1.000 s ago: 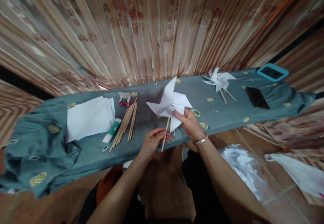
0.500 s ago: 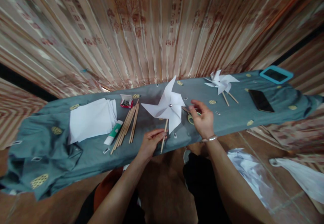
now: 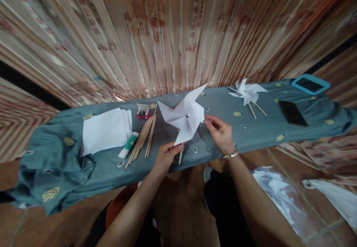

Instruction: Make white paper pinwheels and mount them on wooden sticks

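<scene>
Curtain (image 3: 167, 35) hung along the far edge of a long cloth-covered table (image 3: 220, 105), with supplies at left and two overlapping pinwheels (image 3: 247, 93) at right, presumably to leave the middle for handwork. Paper stack (image 3: 104, 132) laid flat beyond the other supplies, likely to keep the sheets together. White pinwheel (image 3: 193, 122) held up over the middle of the table, blades towards the camera, probably for a plain view of the hub. Right hand (image 3: 221, 133) at the right-hand blade, fingers bent, thumb and forefinger at the paper edge; cannot tell whether pinching or merely brushing. Left hand (image 3: 164, 157) grasping the wooden stick (image 3: 180, 158) below the hub, seemingly for steadiness with the blades unobstructed. Loose sticks (image 3: 141, 139) bunched beside the glue tube (image 3: 129, 144), perhaps for easy picking. Red box (image 3: 143, 112) with lid raised, likely for access to the small pieces inside. Shiny pin (image 3: 187, 115) through the hub, apparently fastening the blades.

Compared with half a second ago: blades rotated, lower tip now pointing down-left; right hand brought in to the paper from just apart; left grasp unchanged.
</scene>
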The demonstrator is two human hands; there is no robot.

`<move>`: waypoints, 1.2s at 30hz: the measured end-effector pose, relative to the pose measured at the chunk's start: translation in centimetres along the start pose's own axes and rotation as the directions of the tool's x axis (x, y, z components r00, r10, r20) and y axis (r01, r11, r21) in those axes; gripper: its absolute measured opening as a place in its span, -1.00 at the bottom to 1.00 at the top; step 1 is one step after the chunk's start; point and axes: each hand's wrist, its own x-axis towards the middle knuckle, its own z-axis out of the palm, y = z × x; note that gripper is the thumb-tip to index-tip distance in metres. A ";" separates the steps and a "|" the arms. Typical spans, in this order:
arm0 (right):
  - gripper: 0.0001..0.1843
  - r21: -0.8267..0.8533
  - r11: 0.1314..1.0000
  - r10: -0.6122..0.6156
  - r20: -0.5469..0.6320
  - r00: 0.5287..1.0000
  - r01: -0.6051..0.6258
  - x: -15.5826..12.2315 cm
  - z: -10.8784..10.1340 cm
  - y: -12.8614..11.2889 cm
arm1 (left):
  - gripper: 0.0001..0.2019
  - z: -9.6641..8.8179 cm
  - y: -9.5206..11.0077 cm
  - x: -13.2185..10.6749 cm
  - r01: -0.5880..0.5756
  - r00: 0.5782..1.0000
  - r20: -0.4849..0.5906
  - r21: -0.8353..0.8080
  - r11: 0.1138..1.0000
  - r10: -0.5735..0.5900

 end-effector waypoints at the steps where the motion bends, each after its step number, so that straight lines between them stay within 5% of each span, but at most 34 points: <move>1: -0.72 0.027 0.999 0.018 -0.008 1.000 -0.017 -0.1 0.1 0.0 | -0.68 -0.1 0.0 0.1 -0.008 1.000 -0.009 -0.002 1.000 0.008; 12: -0.63 0.307 0.923 0.196 0.142 0.970 -0.232 -0.8 1.9 0.0 | -0.69 -0.4 0.9 0.2 -0.062 0.995 -0.080 -0.010 0.998 0.061; 23: -0.45 0.402 0.780 0.323 0.397 0.859 -0.479 -2.8 3.9 -1.7 | -0.70 -0.7 0.5 0.5 -0.111 0.989 -0.103 -0.017 0.994 0.108; 32: -0.55 0.353 0.826 0.219 0.518 0.827 -0.440 -3.7 4.7 -2.7 | -0.71 -0.8 0.6 0.3 -0.117 0.992 -0.057 -0.042 0.992 0.114; 36: -0.60 0.265 0.912 0.154 0.488 0.859 -0.314 -3.6 4.2 -3.0 | -0.73 -1.0 0.6 0.3 -0.124 0.991 -0.064 -0.047 0.991 0.121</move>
